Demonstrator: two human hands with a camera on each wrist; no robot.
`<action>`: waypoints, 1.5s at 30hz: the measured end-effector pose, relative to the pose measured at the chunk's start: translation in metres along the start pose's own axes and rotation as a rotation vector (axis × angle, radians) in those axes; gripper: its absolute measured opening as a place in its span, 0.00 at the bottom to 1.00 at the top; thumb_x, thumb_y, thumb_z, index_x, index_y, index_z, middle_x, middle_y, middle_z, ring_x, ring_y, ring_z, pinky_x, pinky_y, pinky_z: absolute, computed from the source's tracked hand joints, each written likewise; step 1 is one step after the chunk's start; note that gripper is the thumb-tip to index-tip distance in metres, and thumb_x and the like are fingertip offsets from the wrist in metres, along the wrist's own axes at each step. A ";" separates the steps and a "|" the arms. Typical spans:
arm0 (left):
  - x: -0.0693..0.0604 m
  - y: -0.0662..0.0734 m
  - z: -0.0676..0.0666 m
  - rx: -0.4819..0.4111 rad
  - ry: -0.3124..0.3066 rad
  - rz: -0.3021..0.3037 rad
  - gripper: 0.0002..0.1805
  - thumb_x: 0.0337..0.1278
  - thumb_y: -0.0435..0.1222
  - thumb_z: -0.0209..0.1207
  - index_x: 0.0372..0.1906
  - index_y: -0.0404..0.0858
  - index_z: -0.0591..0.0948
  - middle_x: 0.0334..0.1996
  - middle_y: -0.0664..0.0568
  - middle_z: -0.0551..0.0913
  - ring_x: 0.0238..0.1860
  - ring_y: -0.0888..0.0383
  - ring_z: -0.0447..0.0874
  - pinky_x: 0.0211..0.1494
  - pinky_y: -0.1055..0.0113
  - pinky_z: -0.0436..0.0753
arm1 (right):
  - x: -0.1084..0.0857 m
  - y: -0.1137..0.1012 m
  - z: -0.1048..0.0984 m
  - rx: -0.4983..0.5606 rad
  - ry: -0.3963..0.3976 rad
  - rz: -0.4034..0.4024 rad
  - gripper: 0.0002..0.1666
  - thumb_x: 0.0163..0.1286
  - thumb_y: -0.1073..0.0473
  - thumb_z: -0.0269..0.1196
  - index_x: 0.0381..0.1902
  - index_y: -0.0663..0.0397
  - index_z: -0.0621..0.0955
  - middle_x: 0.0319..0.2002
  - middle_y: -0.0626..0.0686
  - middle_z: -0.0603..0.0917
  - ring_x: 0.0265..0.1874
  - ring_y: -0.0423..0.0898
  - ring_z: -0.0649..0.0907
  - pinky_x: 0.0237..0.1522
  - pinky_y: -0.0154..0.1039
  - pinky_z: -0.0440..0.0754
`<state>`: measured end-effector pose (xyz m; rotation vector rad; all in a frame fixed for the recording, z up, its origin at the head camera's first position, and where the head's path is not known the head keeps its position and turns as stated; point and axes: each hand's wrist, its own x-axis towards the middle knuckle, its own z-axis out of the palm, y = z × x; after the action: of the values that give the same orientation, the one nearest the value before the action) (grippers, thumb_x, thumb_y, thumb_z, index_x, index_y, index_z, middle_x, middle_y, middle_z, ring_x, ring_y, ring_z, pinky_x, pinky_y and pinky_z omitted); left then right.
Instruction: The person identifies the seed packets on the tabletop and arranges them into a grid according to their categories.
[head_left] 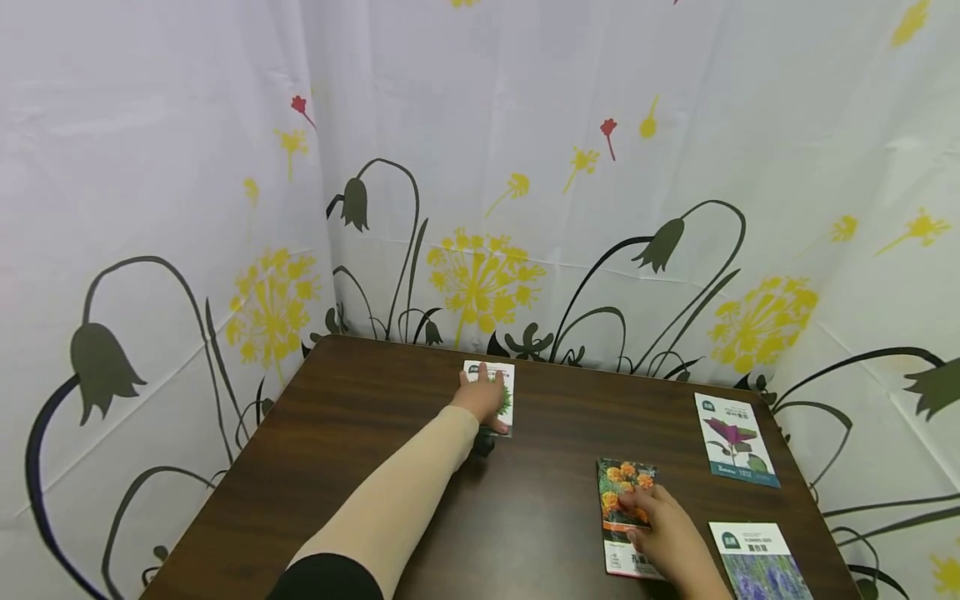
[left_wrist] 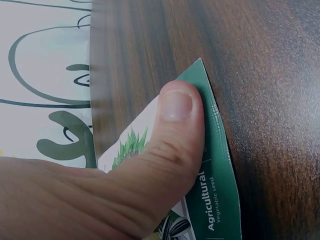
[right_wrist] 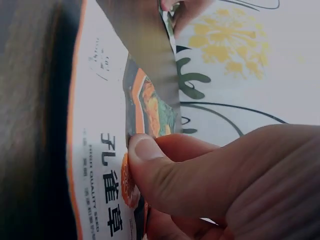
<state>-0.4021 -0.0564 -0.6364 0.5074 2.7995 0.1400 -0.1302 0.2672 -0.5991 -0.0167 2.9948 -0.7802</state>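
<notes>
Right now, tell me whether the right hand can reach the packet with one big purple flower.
Probably yes: the purple-flower packet lies nearby with bare table between, though the right hand pinches the orange-flower packet and may need to release it.

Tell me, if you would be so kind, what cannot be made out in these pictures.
Left wrist: part of the front of the green packet, hidden by the left hand.
Head: the lower end of the lavender packet, cut off by the bottom edge.
Head: the lower right corner of the marigold packet, hidden by the right hand.
Right wrist: the marigold packet's smallest print, too blurred to read.
</notes>
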 end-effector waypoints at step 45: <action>-0.015 0.006 -0.012 -0.040 -0.046 -0.037 0.78 0.44 0.59 0.84 0.91 0.39 0.47 0.88 0.26 0.39 0.84 0.16 0.40 0.83 0.26 0.58 | 0.110 -0.056 0.019 0.085 0.002 -0.068 0.23 0.66 0.66 0.78 0.59 0.52 0.90 0.51 0.56 0.84 0.48 0.55 0.84 0.51 0.55 0.83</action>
<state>-0.3904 -0.0568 -0.6206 0.4434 2.7533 0.1737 -0.2393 0.2062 -0.5931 -0.1155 2.9739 -0.9147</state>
